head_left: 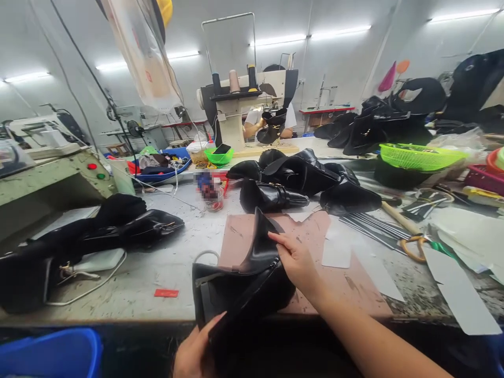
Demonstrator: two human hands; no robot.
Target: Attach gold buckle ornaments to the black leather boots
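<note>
A black leather boot upper point(244, 283) lies at the table's near edge, partly on a brown cardboard sheet point(346, 273). My right hand point(299, 262) pinches its raised flap near the top. My left hand point(197, 352) grips the lower edge of the same piece from below the table edge, thumb on the leather.
More black boot uppers are piled ahead point(299, 181) and at the left point(90, 236). Scissors with yellow handles point(413, 247), white paper pieces point(460, 294) and a green basket point(417, 155) lie to the right. A sewing machine point(244, 105) stands behind, with a person seated beyond it. A blue bin point(47, 352) sits below left.
</note>
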